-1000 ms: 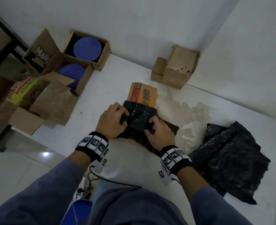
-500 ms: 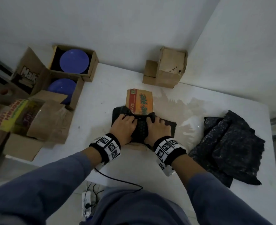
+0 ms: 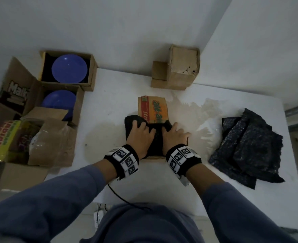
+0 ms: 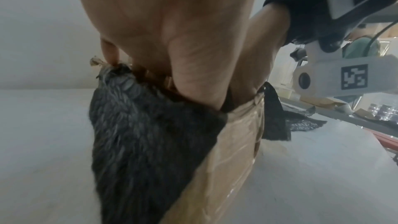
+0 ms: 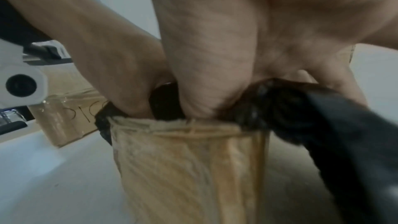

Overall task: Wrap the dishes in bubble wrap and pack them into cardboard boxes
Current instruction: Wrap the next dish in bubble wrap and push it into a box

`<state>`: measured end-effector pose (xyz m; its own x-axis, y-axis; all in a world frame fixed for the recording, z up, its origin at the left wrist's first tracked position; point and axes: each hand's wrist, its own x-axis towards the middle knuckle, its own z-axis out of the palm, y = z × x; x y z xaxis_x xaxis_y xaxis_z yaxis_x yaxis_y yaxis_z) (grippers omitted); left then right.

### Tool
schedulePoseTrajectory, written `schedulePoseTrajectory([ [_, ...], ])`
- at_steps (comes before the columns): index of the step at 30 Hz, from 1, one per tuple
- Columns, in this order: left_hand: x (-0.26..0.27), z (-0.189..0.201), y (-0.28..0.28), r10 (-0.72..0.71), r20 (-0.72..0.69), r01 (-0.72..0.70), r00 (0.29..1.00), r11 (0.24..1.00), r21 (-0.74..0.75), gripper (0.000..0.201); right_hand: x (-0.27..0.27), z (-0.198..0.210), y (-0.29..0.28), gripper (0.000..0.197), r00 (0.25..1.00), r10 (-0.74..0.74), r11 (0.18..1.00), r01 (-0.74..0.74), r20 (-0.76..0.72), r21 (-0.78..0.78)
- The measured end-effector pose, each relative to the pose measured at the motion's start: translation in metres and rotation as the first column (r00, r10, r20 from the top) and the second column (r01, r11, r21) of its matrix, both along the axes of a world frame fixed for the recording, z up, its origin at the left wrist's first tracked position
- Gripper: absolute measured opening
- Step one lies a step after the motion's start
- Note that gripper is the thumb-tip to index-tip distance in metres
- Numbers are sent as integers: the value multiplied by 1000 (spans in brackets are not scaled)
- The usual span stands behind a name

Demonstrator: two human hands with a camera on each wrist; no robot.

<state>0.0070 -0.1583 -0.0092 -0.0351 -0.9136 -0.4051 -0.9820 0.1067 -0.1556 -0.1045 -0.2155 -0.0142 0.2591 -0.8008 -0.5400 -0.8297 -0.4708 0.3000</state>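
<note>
While I push the wrapped dish (image 3: 157, 139) down into the small cardboard box (image 3: 153, 109) in the middle of the white bench (image 3: 109, 106), both my hands lie flat on top of the black bubble wrap, side by side. My left hand (image 3: 139, 135) has its fingers spread and only lightly bent over the left part of the bundle, and my right hand (image 3: 175, 137) presses in the same way on the right part; neither one pinches anything, as far as I can see. The wrist views show that the wrap hangs out over the box walls on both sides, so I judge that the bundle is only partly inside. To do this step well, I think I should press evenly with both palms, so the dish goes down straight and does not tilt against one wall. The loose corners of wrap should be tucked inside first on one side and then on the other, otherwise the printed flap (image 3: 156, 109) behind my fingers will not close. I should not push hard, because the box looks thin and soft. Spare sheets of black bubble wrap (image 3: 249, 148) wait on my right, and two blue plates (image 3: 69, 69) stand in open boxes at the left, not yet wrapped.
</note>
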Motion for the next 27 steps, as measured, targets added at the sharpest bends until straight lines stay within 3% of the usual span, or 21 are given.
schedulePoseTrajectory([
  [9,3,-17,-7,-13,-101,14,995,1000,8,70,4,-12,10,54,998,-50,997,53,44,-57],
  [16,8,-11,-1,-17,-140,11,990,999,-38,53,-7,13,-6,69,997,-53,995,48,56,84],
  [19,5,-13,4,24,-108,-23,994,1000,7,64,-5,6,0,71,999,-40,999,39,13,37],
  [23,2,-22,-5,63,-141,-57,988,997,50,81,0,-15,6,46,998,-67,997,68,19,-45],
  [27,1,-32,-9,53,-132,-48,990,998,45,89,2,-20,7,39,996,-86,995,87,25,-48],
])
